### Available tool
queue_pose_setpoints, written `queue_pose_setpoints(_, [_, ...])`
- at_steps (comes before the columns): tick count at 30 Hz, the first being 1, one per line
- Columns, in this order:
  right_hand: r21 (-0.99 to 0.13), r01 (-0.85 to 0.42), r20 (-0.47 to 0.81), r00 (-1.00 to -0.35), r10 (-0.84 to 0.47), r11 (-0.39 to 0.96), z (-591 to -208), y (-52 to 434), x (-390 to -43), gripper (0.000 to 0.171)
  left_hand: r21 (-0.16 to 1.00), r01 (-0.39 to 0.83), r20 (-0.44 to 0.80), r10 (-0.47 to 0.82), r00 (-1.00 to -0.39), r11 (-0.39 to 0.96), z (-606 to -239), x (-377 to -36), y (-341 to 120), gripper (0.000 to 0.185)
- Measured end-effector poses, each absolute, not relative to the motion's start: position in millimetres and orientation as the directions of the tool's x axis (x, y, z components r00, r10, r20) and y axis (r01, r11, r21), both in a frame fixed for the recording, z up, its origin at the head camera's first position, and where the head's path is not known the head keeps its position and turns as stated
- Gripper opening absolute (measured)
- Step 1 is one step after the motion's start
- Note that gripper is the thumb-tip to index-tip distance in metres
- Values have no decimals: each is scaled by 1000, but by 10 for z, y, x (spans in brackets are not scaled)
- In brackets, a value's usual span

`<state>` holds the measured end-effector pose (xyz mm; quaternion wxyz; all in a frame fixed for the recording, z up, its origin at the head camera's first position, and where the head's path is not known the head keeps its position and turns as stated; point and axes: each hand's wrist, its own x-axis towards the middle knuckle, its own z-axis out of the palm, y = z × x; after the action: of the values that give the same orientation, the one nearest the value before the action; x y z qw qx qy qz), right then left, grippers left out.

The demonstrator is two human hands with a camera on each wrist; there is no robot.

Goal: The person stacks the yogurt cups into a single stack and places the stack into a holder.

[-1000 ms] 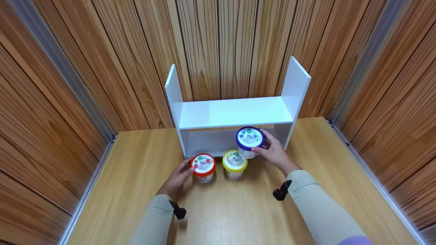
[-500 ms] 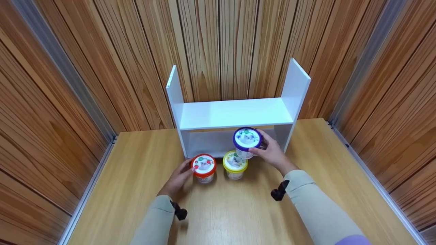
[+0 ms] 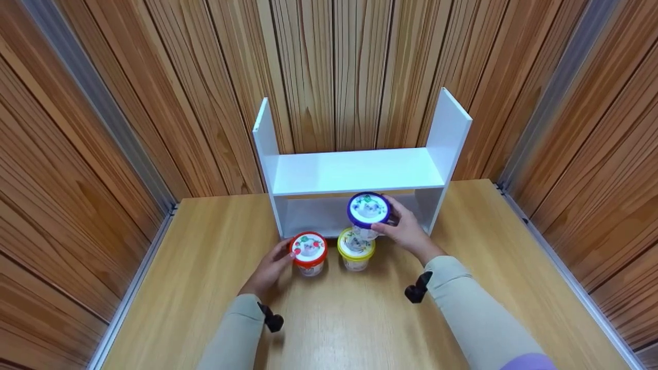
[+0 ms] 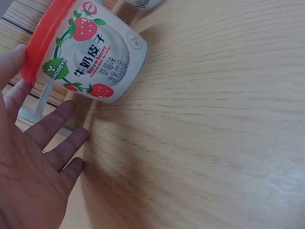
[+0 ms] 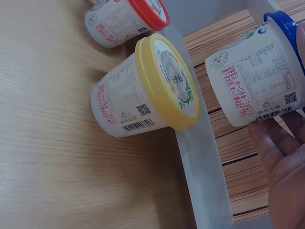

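Three small white yoghurt cups are in front of a white shelf point(image 3: 354, 170). My right hand point(image 3: 393, 222) grips the blue-lidded cup point(image 3: 368, 209) by its side and holds it off the table, just above and behind the yellow-lidded cup point(image 3: 355, 245). In the right wrist view the blue cup point(image 5: 257, 81) hangs beside the yellow cup point(image 5: 143, 90), my fingers point(image 5: 279, 157) round its base. My left hand point(image 3: 277, 257) touches the red-lidded strawberry cup point(image 3: 308, 247) from the left. In the left wrist view my fingers point(image 4: 52, 131) are straight beside that cup point(image 4: 88, 57).
The wooden table point(image 3: 329, 318) is closed in by wood-panelled walls at the back and both sides. The shelf stands against the back wall, with one board and a low space under it. The red cup point(image 5: 126, 19) stands left of the yellow one.
My right hand has carried the blue-lidded cup a little to the left, closer over the yellow-lidded cup. The left hand and the red cup have stayed put.
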<state>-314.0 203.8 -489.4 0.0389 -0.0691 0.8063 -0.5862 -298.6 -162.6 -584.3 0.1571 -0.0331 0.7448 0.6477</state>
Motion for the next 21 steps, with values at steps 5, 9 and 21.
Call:
queue_pose_setpoints(5, [-951,-91,39,-983,-177,296,-4896,2019,-3143,98,950,-257,-284,144,-948,177,-5820,-2991,-1618,60])
queue_pose_setpoints(9, [-952,-69,18,-985,-172,298,-4896,1999,-3130,103,948,-261,-289,145,-946,184,-5814,-2988,-1620,60])
queue_pose_setpoints(21, [-959,-22,-31,-983,-183,283,-4908,1908,-3147,104,954,-258,-280,154,-947,151,-5831,-2983,-1600,57])
